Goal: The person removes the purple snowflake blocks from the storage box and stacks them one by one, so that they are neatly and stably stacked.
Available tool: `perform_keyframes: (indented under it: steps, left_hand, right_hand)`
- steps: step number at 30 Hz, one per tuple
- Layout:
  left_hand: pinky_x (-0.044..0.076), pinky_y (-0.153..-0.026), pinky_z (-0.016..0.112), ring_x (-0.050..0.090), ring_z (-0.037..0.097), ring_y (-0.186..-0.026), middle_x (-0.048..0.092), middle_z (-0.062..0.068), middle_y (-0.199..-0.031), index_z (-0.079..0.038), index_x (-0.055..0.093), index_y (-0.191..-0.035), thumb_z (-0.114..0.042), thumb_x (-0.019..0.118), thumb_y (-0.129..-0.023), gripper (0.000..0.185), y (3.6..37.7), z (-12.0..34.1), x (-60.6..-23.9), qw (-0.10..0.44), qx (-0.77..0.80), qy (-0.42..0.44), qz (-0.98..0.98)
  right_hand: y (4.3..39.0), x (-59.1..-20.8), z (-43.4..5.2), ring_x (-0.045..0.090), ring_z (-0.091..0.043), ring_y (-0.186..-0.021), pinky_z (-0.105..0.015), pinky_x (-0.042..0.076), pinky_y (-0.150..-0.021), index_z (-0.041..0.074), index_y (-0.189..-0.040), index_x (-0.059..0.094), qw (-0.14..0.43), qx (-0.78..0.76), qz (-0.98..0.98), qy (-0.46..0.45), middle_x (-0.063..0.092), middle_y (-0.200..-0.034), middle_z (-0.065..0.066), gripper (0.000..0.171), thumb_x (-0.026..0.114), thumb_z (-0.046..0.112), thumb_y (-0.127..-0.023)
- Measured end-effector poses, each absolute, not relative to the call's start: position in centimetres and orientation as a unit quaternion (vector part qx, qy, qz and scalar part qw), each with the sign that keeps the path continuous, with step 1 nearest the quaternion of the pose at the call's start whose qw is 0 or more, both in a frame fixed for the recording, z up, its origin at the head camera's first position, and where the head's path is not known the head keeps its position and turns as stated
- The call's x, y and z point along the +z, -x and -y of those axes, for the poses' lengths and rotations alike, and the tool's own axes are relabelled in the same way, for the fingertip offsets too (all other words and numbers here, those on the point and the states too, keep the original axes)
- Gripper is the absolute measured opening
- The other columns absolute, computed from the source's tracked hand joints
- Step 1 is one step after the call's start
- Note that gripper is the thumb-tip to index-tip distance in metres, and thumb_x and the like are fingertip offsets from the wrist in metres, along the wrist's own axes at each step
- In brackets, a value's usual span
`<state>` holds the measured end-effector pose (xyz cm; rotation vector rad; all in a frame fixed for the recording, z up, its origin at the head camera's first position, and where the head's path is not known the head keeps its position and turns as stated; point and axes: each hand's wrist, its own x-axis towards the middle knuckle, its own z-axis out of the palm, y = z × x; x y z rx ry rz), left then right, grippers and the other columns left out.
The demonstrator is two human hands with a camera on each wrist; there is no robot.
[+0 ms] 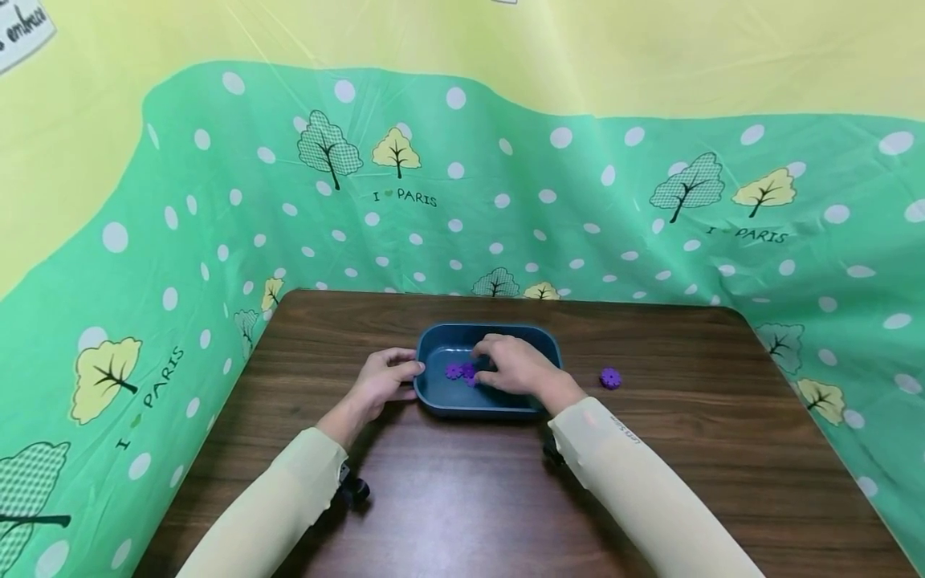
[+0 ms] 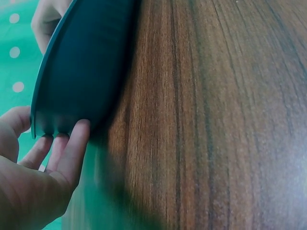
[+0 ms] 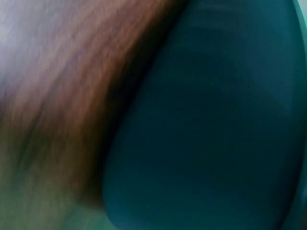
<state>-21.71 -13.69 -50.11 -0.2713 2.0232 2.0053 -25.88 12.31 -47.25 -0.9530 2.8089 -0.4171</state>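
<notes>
Dark wood grain runs across the table (image 1: pixel 650 449), which stands walled in on three sides by a green spotted cloth printed with trees (image 1: pixel 506 209). Near the far middle of it sits a blue tray (image 1: pixel 438 396), and inside lie small purple flower-shaped pieces (image 1: pixel 454 371), just left of the right hand (image 1: pixel 515 368). That hand reaches into the tray from the near right with its fingers bent down over the pieces; whether the fingertips pinch one or only rest on them I cannot tell. The left hand (image 1: pixel 383 381) is at the tray's left wall; the left wrist view shows its fingers (image 2: pixel 72 143) straight and loosely spread, tips touching the outside of the wall, steadying rather than gripping. One more purple piece (image 1: pixel 610 378) lies alone on the table, well to the right of the tray.

As I judge it, the tray could slide or tip on the smooth wood if the right hand drags against its wall, since the left hand only leans on it. A small piece could also slip from the fingertips and roll off.

The right wrist view is blurred to wood and blue plastic, nothing more. The right palm hides part of the tray's floor, so the count of pieces stays uncertain.
</notes>
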Motion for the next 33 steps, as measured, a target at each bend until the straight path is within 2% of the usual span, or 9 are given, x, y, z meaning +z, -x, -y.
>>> perform_keyframes:
  steps: [9, 18, 33]
  left_hand:
    - [0.06, -0.079, 0.045, 0.064, 0.036, -0.107, 0.063, 0.017, -0.115, 0.0, 0.053, -0.133, -0.014, 0.07, -0.087, 0.051, 21.8, 13.7, -50.1, 0.152, 0.695, 0.078, -0.699]
    - [0.061, -0.074, 0.042, 0.067, 0.029, -0.099, 0.065, 0.016, -0.11, -0.002, 0.057, -0.128, -0.013, 0.071, -0.085, 0.046, 21.8, 13.8, -50.2, 0.142, 0.702, 0.087, -0.693]
    - [0.061, -0.074, 0.041, 0.067, 0.029, -0.1, 0.065, 0.016, -0.11, -0.003, 0.057, -0.128, -0.012, 0.071, -0.085, 0.046, 21.8, 13.8, -50.2, 0.145, 0.702, 0.092, -0.691]
  right_hand:
    - [26.1, -48.3, -11.1, 0.057, -0.01, -0.1, -0.034, 0.052, -0.093, 0.022, -0.118, 0.067, 0.074, -0.109, -0.937, 0.325, 0.061, -0.114, 0.007, 0.037, 0.07, 0.042, -0.087]
    - [26.6, -48.6, -10.2, 0.058, -0.012, -0.099, -0.035, 0.052, -0.091, 0.021, -0.115, 0.069, 0.074, -0.1, -0.937, 0.328, 0.062, -0.109, 0.006, 0.03, 0.069, 0.037, -0.089]
    - [26.7, -48.5, -9.9, 0.058, -0.015, -0.102, -0.037, 0.051, -0.093, 0.022, -0.116, 0.069, 0.081, -0.099, -0.938, 0.323, 0.063, -0.109, 0.005, 0.03, 0.07, 0.034, -0.089]
